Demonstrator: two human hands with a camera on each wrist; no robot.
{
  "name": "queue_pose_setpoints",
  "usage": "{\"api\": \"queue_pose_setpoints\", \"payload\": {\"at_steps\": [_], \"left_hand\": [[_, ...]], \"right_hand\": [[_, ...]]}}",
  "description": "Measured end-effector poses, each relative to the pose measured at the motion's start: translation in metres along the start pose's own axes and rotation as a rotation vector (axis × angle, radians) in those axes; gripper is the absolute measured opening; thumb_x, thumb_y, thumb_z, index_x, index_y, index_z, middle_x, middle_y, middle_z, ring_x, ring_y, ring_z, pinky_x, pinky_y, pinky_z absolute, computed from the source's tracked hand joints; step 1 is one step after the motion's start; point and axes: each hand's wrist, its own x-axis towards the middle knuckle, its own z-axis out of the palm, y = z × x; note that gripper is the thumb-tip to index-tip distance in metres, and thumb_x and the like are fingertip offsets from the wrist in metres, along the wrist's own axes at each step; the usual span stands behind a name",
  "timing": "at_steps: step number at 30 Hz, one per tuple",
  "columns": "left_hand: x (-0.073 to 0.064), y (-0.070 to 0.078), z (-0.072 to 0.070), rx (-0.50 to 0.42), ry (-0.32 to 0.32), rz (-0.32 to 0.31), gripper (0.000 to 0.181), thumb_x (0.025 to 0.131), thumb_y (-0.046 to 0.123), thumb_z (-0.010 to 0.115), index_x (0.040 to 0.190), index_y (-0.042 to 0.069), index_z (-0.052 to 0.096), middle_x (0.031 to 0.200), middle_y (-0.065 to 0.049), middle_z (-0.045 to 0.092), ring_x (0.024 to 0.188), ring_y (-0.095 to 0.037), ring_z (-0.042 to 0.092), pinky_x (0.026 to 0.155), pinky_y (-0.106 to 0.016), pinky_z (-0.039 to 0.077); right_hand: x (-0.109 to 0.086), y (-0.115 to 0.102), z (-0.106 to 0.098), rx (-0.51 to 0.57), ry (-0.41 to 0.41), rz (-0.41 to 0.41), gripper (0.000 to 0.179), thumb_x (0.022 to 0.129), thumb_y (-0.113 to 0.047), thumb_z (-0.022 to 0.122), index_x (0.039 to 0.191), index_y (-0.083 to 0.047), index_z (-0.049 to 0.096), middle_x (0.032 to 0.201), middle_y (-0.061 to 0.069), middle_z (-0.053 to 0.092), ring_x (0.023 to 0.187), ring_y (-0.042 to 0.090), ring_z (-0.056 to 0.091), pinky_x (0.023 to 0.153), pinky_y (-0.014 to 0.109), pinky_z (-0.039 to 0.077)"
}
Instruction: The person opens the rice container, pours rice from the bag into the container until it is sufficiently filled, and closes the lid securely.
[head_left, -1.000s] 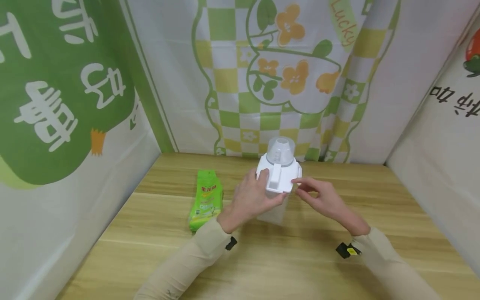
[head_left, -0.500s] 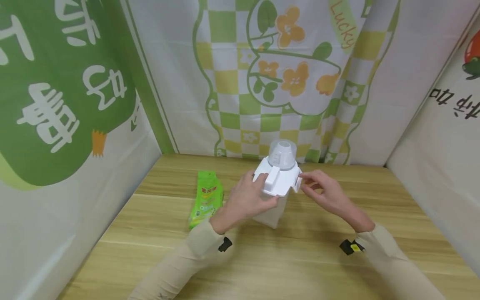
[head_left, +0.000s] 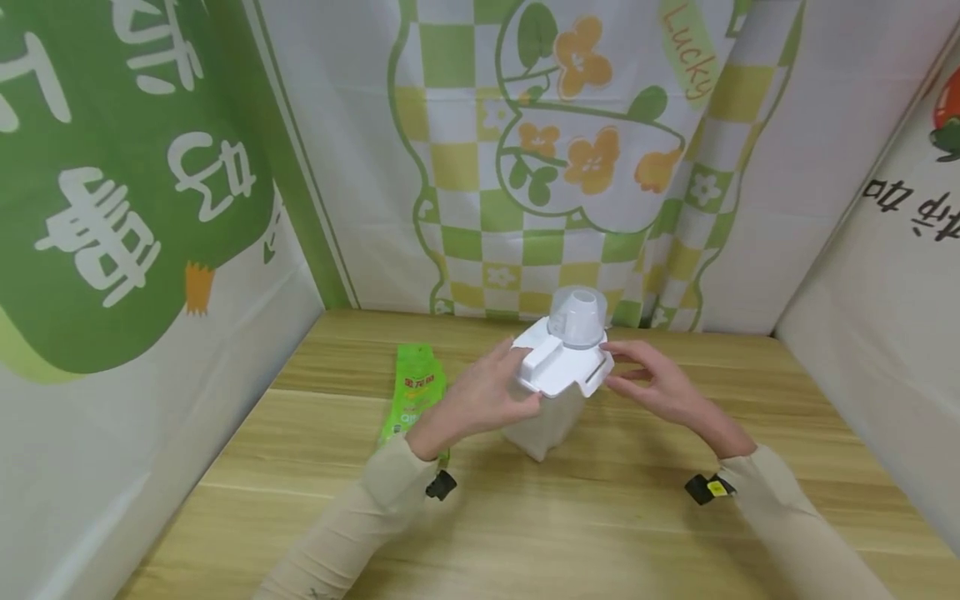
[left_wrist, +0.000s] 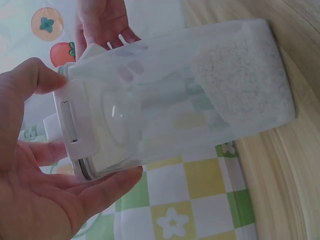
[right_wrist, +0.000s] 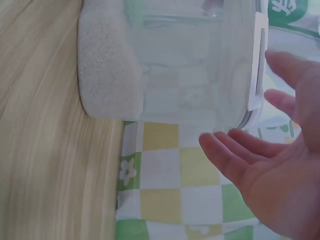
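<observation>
A clear plastic storage container (left_wrist: 240,75) stands on the table, partly filled with white, rice-like grains (right_wrist: 107,70). Its white lid (head_left: 562,371) carries a raised bar handle (head_left: 542,357) and a clear measuring cup (head_left: 579,317). My left hand (head_left: 480,396) grips the lid from the left, thumb on one edge and fingers along the other. At the lid's right side is my right hand (head_left: 660,387), its fingers loosely bent and their tips close to a slotted latch flap (head_left: 597,372). In the right wrist view, that hand's fingers are spread beside the lid's edge.
A green packet (head_left: 417,387) with printed lettering lies left of the container, partly behind the left forearm. Behind the wooden table (head_left: 600,517) hangs a checked, flowered curtain (head_left: 517,242). Printed cloth walls (head_left: 247,333) stand at both sides.
The container has turned, bringing a corner towards me and the slotted flap into view. My left hand has shifted left with the lid; my right hand has moved slightly right.
</observation>
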Motion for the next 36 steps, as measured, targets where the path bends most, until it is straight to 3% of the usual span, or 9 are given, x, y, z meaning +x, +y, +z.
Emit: {"api": "queue_pose_setpoints", "payload": {"at_steps": [4,8,12,15,20,26,31,36], "left_hand": [[0.002,-0.002,-0.002,-0.019,-0.017,0.012,0.062,0.082,0.036,0.069,0.138,0.014,0.051,0.151,-0.012,0.040,0.110,-0.021,0.059,0.078,-0.030,0.055],[0.003,-0.007,-0.003,-0.055,-0.038,0.033,0.063,0.082,0.033,0.071,0.139,0.014,0.051,0.153,-0.012,0.039,0.121,-0.027,0.057,0.088,-0.038,0.056],[0.004,-0.016,-0.002,-0.075,-0.024,0.091,0.061,0.083,0.031,0.072,0.137,0.010,0.053,0.151,-0.012,0.043,0.125,-0.028,0.056,0.094,-0.038,0.054],[0.006,-0.022,-0.002,-0.089,-0.004,0.139,0.061,0.083,0.028,0.073,0.136,0.005,0.054,0.149,-0.013,0.045,0.126,-0.028,0.055,0.097,-0.036,0.053],[0.010,-0.032,0.000,-0.146,0.015,0.213,0.058,0.081,0.022,0.075,0.132,0.002,0.056,0.147,-0.012,0.049,0.124,-0.026,0.057,0.097,-0.035,0.053],[0.013,-0.040,0.001,-0.194,0.017,0.275,0.056,0.080,0.019,0.075,0.132,0.002,0.058,0.145,-0.012,0.051,0.125,-0.026,0.057,0.098,-0.036,0.053],[0.016,-0.046,0.003,-0.269,-0.011,0.293,0.057,0.081,0.015,0.074,0.134,0.001,0.056,0.145,-0.013,0.050,0.126,-0.027,0.056,0.100,-0.034,0.052],[0.017,-0.055,0.004,-0.435,-0.055,0.280,0.052,0.084,0.007,0.072,0.133,0.001,0.057,0.147,-0.012,0.048,0.128,-0.027,0.054,0.103,-0.038,0.050]], "right_hand": [[-0.002,0.005,-0.004,0.081,-0.066,0.044,0.050,0.091,-0.009,0.069,0.138,-0.007,0.052,0.139,0.018,0.052,0.121,0.015,0.055,0.090,0.024,0.056],[-0.002,0.010,-0.006,0.211,-0.106,0.047,0.051,0.093,-0.006,0.066,0.140,-0.001,0.048,0.142,0.019,0.049,0.118,0.004,0.057,0.090,0.025,0.056],[-0.004,0.013,-0.007,0.337,-0.120,0.029,0.050,0.093,0.000,0.063,0.139,0.007,0.045,0.140,0.005,0.051,0.117,0.003,0.060,0.092,0.023,0.055],[-0.006,0.016,-0.008,0.377,-0.115,-0.005,0.049,0.092,0.003,0.062,0.138,0.009,0.045,0.141,-0.008,0.049,0.125,0.001,0.054,0.098,0.021,0.051],[-0.009,0.019,-0.004,0.451,-0.106,-0.051,0.048,0.090,0.008,0.062,0.134,0.011,0.044,0.141,-0.008,0.048,0.130,0.002,0.049,0.104,0.019,0.046],[-0.015,0.021,0.011,0.456,-0.060,-0.119,0.055,0.086,0.014,0.063,0.133,0.014,0.034,0.142,-0.007,0.043,0.135,0.000,0.043,0.108,0.015,0.039],[-0.017,0.020,0.020,0.447,0.030,-0.183,0.049,0.085,0.019,0.061,0.129,0.014,0.039,0.140,-0.005,0.046,0.134,0.002,0.044,0.109,0.014,0.038],[-0.023,0.016,0.025,0.355,0.070,-0.108,0.043,0.089,0.013,0.059,0.131,0.006,0.049,0.145,0.008,0.045,0.134,0.000,0.042,0.108,0.014,0.038]]}}
